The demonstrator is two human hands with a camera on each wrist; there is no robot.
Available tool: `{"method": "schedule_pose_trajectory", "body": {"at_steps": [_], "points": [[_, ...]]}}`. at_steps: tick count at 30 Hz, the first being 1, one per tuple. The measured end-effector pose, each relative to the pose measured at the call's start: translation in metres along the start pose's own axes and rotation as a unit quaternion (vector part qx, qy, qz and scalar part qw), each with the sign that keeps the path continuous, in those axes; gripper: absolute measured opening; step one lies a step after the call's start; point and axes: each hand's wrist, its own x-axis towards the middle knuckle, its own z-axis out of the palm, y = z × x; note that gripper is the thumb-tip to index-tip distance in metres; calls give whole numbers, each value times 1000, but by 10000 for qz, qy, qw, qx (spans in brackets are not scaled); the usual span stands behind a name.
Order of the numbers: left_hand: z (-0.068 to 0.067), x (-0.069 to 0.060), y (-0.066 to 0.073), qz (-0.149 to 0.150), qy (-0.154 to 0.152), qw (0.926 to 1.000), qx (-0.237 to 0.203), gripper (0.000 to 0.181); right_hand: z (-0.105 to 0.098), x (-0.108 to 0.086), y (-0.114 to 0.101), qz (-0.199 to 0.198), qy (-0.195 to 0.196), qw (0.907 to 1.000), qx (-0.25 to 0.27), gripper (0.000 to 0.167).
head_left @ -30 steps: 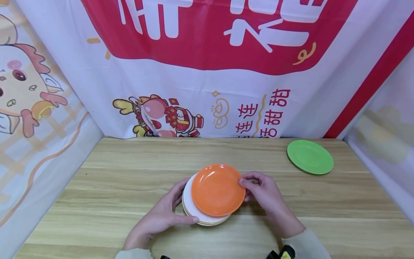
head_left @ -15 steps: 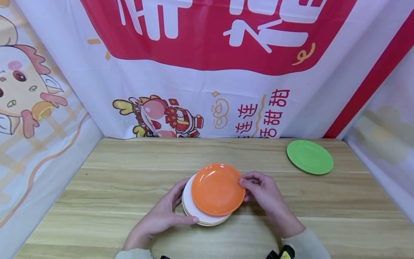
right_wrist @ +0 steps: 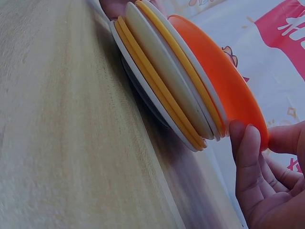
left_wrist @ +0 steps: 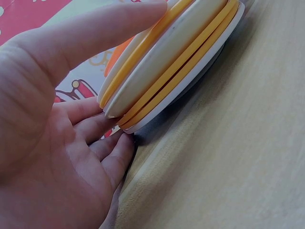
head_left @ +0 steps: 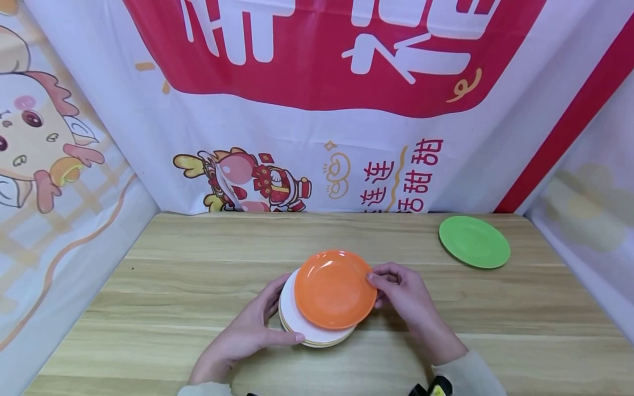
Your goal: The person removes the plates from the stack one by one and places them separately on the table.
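Note:
An orange plate [head_left: 337, 289] lies over a stack of white and yellow plates [head_left: 291, 311] at the table's middle, shifted to the right. My right hand [head_left: 403, 291] pinches its right rim between thumb and fingers; in the right wrist view the orange plate [right_wrist: 219, 71] tilts up from the stack on that side. My left hand [head_left: 250, 327] holds the stack's left side, thumb at the front edge and fingers behind. Yellow and white rims of the stack [left_wrist: 167, 71] show layered in the left wrist view. Below it is a dark shape, partly hidden.
A green plate [head_left: 474, 242] lies at the back right of the wooden table [head_left: 148, 286]. Behind the table hangs a red and white printed cloth [head_left: 317, 148], with printed cloth on both sides too.
Both hands keep their hold on the plates with hardly any motion. The whole head view has shifted very slightly.

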Motion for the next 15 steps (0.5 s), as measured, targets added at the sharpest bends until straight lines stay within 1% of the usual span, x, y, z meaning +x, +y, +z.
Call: {"method": "schedule_pose_trajectory", "body": {"at_steps": [7,15], "points": [[-1,0,-1,6,-22,10000,62,112,-3,1,-1,-22,62,10000,20,28],[-1,1,-1,39,-20,10000,31,112,-8,2,-2,0,136,9999,-12,31]]}}
